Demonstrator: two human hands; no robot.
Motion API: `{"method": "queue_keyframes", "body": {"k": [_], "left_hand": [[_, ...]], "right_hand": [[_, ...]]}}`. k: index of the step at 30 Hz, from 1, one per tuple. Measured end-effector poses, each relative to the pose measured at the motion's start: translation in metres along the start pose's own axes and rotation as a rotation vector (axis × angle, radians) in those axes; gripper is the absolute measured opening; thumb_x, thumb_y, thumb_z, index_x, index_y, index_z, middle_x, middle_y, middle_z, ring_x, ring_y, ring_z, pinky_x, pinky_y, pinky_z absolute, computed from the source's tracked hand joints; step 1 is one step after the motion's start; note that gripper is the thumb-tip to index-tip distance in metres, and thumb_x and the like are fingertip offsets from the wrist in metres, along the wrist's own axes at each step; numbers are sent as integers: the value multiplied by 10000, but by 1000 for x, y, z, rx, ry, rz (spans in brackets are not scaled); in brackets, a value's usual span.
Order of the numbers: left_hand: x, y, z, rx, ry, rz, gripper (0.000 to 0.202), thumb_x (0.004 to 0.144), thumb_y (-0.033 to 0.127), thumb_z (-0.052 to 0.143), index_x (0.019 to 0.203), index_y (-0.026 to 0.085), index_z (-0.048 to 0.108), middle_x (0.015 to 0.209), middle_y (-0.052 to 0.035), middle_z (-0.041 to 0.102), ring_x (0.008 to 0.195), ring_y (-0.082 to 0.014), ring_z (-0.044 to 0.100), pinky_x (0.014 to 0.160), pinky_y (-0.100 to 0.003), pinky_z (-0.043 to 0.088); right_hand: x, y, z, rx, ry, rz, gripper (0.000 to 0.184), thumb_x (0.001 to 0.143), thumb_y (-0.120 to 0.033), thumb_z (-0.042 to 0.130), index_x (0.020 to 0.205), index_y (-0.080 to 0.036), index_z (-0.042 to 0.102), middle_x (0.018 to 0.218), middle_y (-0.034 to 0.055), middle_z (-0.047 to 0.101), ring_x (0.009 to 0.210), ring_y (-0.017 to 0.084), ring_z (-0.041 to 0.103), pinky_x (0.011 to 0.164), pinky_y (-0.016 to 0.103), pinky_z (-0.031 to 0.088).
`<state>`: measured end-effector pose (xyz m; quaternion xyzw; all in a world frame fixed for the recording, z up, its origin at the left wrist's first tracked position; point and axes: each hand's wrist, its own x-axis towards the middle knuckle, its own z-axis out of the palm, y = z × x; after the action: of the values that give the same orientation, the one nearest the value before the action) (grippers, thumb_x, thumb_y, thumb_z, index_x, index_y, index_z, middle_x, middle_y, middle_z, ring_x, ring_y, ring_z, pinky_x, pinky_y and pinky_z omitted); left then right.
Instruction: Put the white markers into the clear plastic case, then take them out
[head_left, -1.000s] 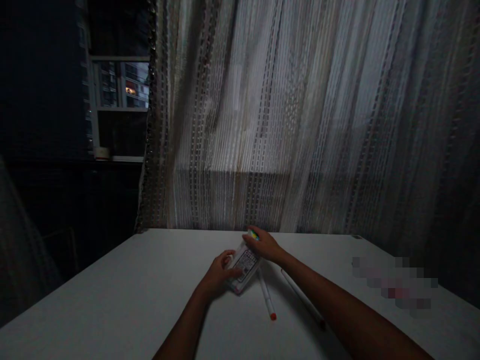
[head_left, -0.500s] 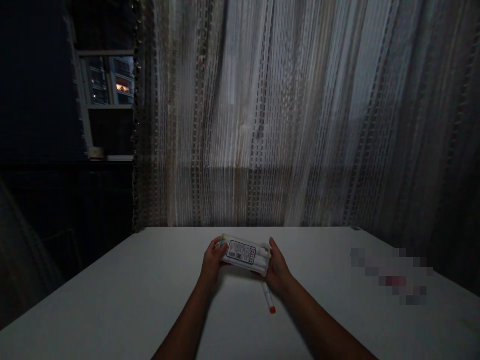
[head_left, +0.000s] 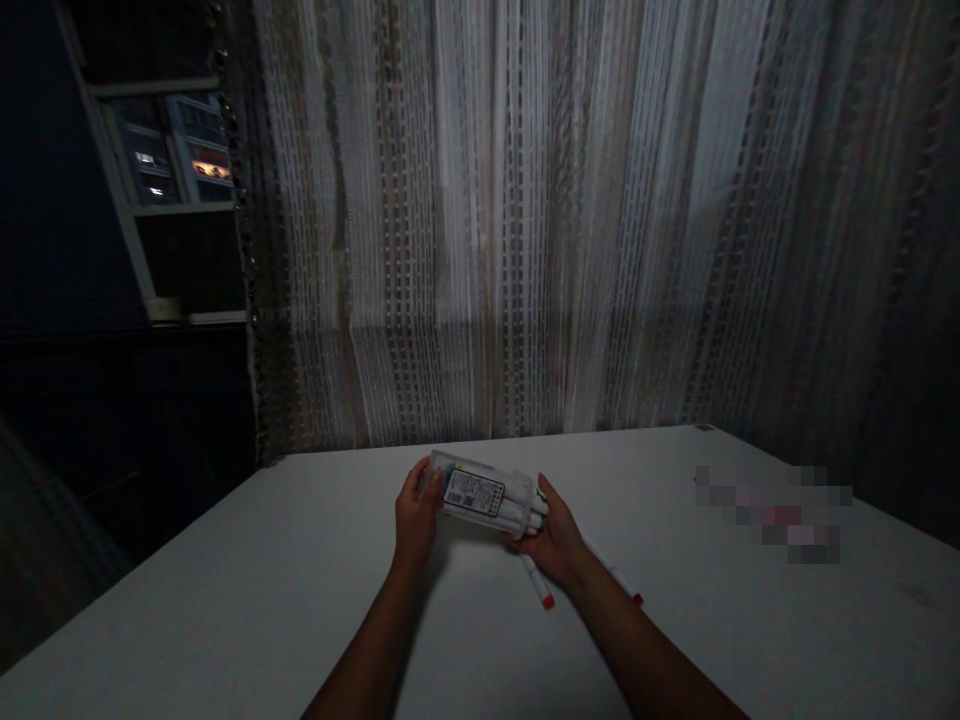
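A clear plastic marker case (head_left: pixel 475 494) with a printed label is held above the table, tilted with its right end lower. White markers (head_left: pixel 537 518) poke out of that right end. My left hand (head_left: pixel 417 507) is closed around the left end, thumb on the near face. At the other end my right hand (head_left: pixel 555 540) cups the case and the marker ends, its fingers partly hidden underneath. Below it on the table lies a white marker with an orange-red tip (head_left: pixel 538 583). Another marker with a dark red tip (head_left: pixel 616 572) rests beyond my right forearm, partly covered by it.
The white table (head_left: pixel 285 590) runs back to a striped sheer curtain (head_left: pixel 480 250). On its right side is a blurred, pixelated patch (head_left: pixel 780 515) whose contents I cannot make out. A window (head_left: pixel 172 160) stands at the far left.
The view has turned slightly right. Inside the case the markers have slid toward my right hand and now stick out of its end. The dark-red-tipped marker has come into sight.
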<state>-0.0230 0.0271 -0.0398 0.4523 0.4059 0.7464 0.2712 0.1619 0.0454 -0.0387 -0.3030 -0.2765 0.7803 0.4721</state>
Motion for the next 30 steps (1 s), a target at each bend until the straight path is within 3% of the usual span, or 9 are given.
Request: {"method": "queue_keyframes", "body": {"k": [6,12,16,20,24,27,30], "left_hand": [[-2,1,1,-54,32,-21,634,657,553,649,1114,132,524,983,-99,616,825,-218,602,626,-255,480],[-6,4,5,-114,71,-46,588,669,519,657,1103,140,538,911,-58,623,762,-175,597,605,-225,481],[-9,2,7,-206,29,-93,531,684,504,650,1063,146,552,870,-45,625,729,-166,598,575,-217,481],[-8,-3,10,-321,-12,-206,480,656,452,699,1015,159,572,870,-41,638,730,-174,612,563,-220,491],[-5,-8,11,-531,-78,-339,342,744,382,640,987,147,585,936,-75,650,827,-218,620,679,-307,516],[-3,-7,9,-592,-69,-415,264,813,348,556,987,152,586,940,-85,658,852,-225,622,688,-312,513],[-5,-7,5,-505,-101,-440,324,786,372,586,1034,166,558,954,-87,654,850,-235,621,661,-313,511]], "right_hand": [[-2,-4,-2,54,-39,-26,377,826,-497,381,882,-165,552,727,31,648,608,162,594,577,331,476],[-1,-5,-6,31,106,-119,220,825,-388,425,856,-190,518,659,-13,624,563,150,584,594,337,480],[0,-4,-9,27,119,-263,200,782,-400,483,874,-223,492,690,-38,617,611,147,590,589,311,473],[0,-5,-2,-93,76,-435,384,660,-447,616,958,-232,506,790,-29,616,678,149,585,552,257,453],[-5,-9,18,-293,16,-480,633,629,-504,619,1169,-231,435,1052,46,574,774,168,584,549,249,456],[-12,-16,34,-578,-17,-474,864,560,-420,686,1307,-244,289,1144,81,520,766,178,575,517,258,460],[-16,-30,48,-913,-22,-534,898,557,-293,677,1341,-248,243,1101,75,531,727,161,557,528,268,460]]}}
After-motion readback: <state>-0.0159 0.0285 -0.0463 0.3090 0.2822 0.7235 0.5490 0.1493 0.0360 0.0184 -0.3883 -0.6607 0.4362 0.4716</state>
